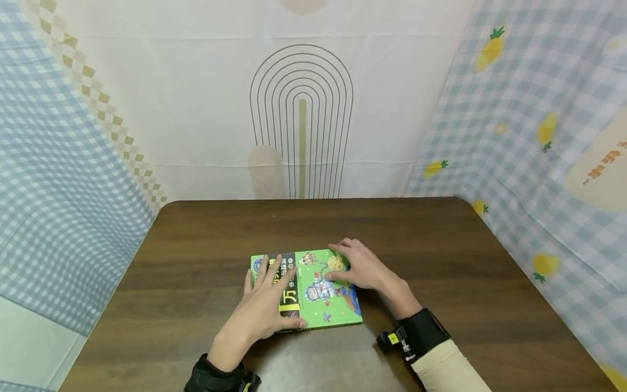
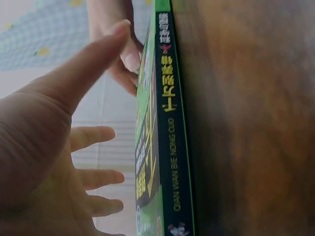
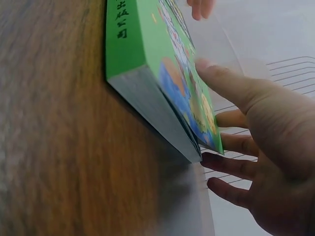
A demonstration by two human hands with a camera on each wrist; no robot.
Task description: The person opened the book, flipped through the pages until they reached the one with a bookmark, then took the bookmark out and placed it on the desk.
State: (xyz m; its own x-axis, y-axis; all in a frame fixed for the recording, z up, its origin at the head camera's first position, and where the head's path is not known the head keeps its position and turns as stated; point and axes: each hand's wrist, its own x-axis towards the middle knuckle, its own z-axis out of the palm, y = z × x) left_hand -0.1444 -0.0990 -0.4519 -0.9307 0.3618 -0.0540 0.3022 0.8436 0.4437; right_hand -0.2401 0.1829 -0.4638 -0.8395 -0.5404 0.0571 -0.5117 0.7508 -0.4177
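A thick book [image 1: 327, 313] with a green, black and cartoon cover lies flat on the brown table, its spine [image 2: 172, 128] facing the near side. Spread fingers of my left hand [image 1: 263, 307] lie over the cover's left part; whether every fingertip touches it is hard to tell. At the far right corner my right hand [image 1: 361, 265] has its thumb on top of the cover and its other fingers behind the far edge. There the front cover [image 3: 212, 140] stands slightly lifted off the page block [image 3: 152, 110], pinched between thumb and fingers.
The wooden tabletop [image 1: 186, 288] extends around the book on all sides. A white cloth [image 1: 206, 109] with printed arches hangs behind the table. Blue checked cloths hang at the left [image 1: 63, 174] and right [image 1: 509, 163]. Both wrists wear black camera straps.
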